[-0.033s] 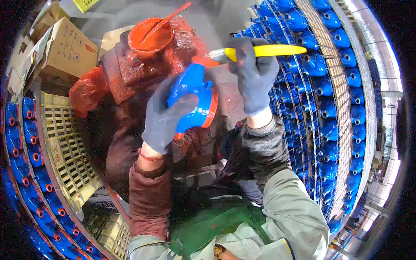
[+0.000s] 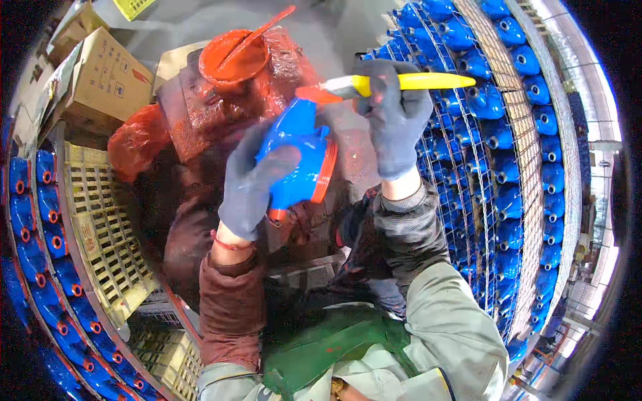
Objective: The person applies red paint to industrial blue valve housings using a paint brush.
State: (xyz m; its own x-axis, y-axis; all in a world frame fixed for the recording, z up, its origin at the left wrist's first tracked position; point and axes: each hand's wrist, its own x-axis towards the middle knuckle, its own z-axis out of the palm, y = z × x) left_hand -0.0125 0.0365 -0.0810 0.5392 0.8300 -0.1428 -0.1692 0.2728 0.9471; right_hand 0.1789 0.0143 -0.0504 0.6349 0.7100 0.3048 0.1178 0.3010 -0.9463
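My left hand [image 2: 244, 190], in a grey glove, is closed around a blue-painted metal housing [image 2: 301, 160] with an orange-red ribbed ring [image 2: 326, 170] on its right side. In its grey glove, my right hand [image 2: 398, 120] grips a paintbrush [image 2: 435, 81] by the yellow handle. The brush's bristles, coated orange-red, lie against the housing's upper end. Beyond my left hand stands a round tub [image 2: 234, 57] of orange-red paint with a coated stick [image 2: 267, 30] leaning out of it.
A paint-smeared, plastic-covered surface [image 2: 194, 113] surrounds the tub. Wire racks [image 2: 515, 154] hold many blue housings on my right; more sit on shelves [image 2: 30, 260] at far left. A cardboard box [image 2: 110, 77] and cream slatted crates [image 2: 107, 227] stand on my left.
The housing has turned slightly in my left hand. The brush has shifted a little downward and to the right, its bristles still at the housing's upper end.
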